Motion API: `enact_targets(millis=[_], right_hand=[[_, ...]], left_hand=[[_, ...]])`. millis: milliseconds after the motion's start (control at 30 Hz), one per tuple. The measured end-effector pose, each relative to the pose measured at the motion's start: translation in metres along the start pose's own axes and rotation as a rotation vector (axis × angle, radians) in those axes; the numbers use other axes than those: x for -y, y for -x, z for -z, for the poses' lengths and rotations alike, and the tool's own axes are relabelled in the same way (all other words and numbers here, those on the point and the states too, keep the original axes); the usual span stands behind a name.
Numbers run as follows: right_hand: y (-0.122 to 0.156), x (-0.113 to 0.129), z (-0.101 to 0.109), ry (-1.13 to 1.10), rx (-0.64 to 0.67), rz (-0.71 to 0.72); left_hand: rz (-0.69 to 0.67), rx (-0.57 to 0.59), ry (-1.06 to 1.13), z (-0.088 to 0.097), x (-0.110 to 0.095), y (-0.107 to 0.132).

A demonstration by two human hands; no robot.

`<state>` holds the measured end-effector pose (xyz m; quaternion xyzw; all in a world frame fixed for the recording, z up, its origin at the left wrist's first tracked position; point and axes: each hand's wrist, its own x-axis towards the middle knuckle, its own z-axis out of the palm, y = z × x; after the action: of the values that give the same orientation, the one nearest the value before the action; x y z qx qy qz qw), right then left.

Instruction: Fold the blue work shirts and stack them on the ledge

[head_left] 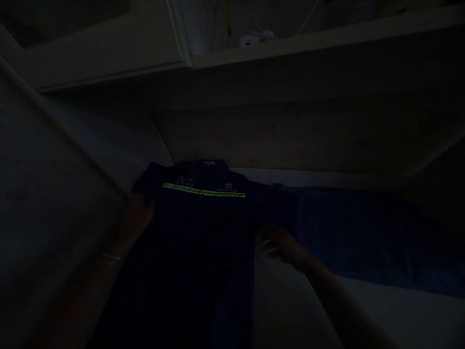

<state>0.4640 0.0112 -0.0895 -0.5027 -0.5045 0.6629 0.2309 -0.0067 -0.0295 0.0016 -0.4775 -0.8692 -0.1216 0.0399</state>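
A dark navy work shirt (pixel 196 228) lies spread with its collar toward the back wall. A yellow-green reflective stripe (pixel 203 192) crosses its chest, with small pale prints above it. My left hand (pixel 138 215), wearing a thin bracelet (pixel 111 257), is at the edge of the shirt's left-side sleeve. Darkness and blur hide whether those fingers grip the cloth. Just below the other sleeve is my right hand (pixel 279 243), its fingers loosely bent and apart, with nothing visible in them.
A blue cloth (pixel 356 232) lies to the right on a pale surface (pixel 290 295). Overhead runs a shelf (pixel 327 46) with a white object and cords (pixel 256 38), beside a cabinet door (pixel 109 53). A wall (pixel 47 184) closes the left side. Lighting is very dim.
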Motion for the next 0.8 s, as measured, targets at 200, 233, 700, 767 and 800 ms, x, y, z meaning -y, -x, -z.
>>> enact_targets(millis=[200, 233, 700, 767, 800], right_hand=[[0.055, -0.042, -0.069, 0.347, 0.458, 0.009], [0.059, -0.045, -0.074, 0.387, 0.449, 0.051], [0.073, -0.064, -0.085, 0.219, 0.281, 0.365], [0.082, -0.064, -0.083, 0.401, 0.418, 0.521], [0.087, -0.066, -0.084, 0.526, 0.483, 0.609]], left_hand=[[0.012, 0.339, -0.043, -0.042, 0.051, 0.128], [-0.001, 0.377, -0.067, -0.044, 0.059, 0.144], [0.164, 0.199, 0.050, 0.011, 0.099, 0.162], [0.212, 0.112, 0.033, 0.026, 0.118, 0.155], [0.220, 0.088, 0.006, 0.033, 0.124, 0.153]])
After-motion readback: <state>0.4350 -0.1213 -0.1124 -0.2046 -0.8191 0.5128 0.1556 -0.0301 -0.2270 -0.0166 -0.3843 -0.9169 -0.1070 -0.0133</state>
